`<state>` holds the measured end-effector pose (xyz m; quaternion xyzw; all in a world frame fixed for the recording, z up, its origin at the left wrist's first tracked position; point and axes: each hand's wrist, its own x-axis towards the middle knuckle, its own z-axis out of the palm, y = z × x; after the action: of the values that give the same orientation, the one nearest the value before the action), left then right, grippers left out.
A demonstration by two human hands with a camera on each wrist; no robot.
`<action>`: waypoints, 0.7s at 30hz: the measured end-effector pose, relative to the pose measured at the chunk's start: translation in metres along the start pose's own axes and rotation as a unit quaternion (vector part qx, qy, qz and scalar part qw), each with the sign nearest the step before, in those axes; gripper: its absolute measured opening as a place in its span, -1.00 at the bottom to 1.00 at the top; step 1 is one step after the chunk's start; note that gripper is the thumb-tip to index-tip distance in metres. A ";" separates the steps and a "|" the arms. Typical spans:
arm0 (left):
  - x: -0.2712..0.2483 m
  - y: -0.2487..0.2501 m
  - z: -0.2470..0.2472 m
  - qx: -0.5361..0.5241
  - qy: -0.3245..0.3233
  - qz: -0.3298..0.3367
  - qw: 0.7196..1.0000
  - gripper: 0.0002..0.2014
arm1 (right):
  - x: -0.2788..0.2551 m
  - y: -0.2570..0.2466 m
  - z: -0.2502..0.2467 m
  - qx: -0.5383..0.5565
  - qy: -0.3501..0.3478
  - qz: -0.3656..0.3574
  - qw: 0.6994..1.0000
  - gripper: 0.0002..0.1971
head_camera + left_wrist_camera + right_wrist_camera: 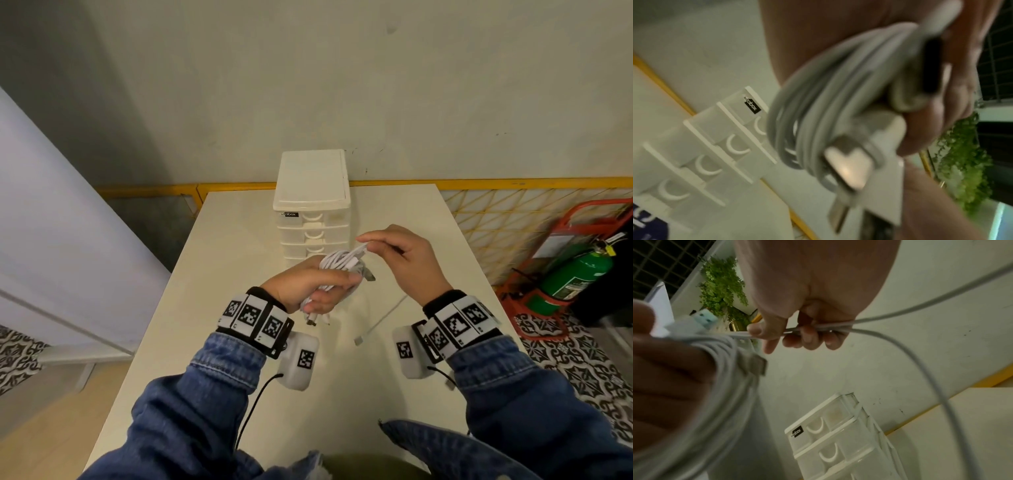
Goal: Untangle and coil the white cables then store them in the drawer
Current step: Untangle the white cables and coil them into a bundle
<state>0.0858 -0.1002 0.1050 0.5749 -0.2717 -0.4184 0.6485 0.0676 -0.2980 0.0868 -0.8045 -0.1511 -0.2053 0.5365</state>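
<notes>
My left hand (pixel 313 286) grips a coiled bundle of white cables (pixel 337 265) above the middle of the table, with a USB plug (pixel 368 275) sticking out to the right. The left wrist view shows the coil (pixel 818 113) and the plug (pixel 849 167) up close. My right hand (pixel 394 253) pinches a loose white strand (pixel 818 328) just right of the bundle. That strand's tail (pixel 380 322) hangs down to the table and ends in a small connector (pixel 358 341). The white drawer unit (pixel 312 205) stands behind the hands, all its drawers shut.
The white table (pixel 239 240) ends near a yellow rail (pixel 479 183) at the wall. On the floor to the right, a green fire extinguisher (pixel 575 270) sits in a red stand. A pale cabinet (pixel 51 222) is at the left.
</notes>
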 end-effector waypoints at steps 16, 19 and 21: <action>-0.010 0.046 -0.003 -0.193 0.090 0.246 0.945 -0.75 | -0.040 0.032 0.023 -0.128 -0.110 0.148 0.974 -0.68; -0.012 0.054 -0.012 -0.221 0.174 0.295 0.913 -0.70 | -0.050 0.035 0.031 -0.160 -0.181 0.167 0.956 -0.69; -0.011 0.055 -0.016 -0.243 0.244 0.308 0.887 -0.68 | -0.052 0.029 0.039 -0.167 -0.216 0.159 0.949 -0.67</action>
<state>0.1062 -0.0833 0.1569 0.3709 -0.1586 -0.0969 0.9099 0.0420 -0.2737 0.0248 -0.9214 -0.0970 0.0391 0.3743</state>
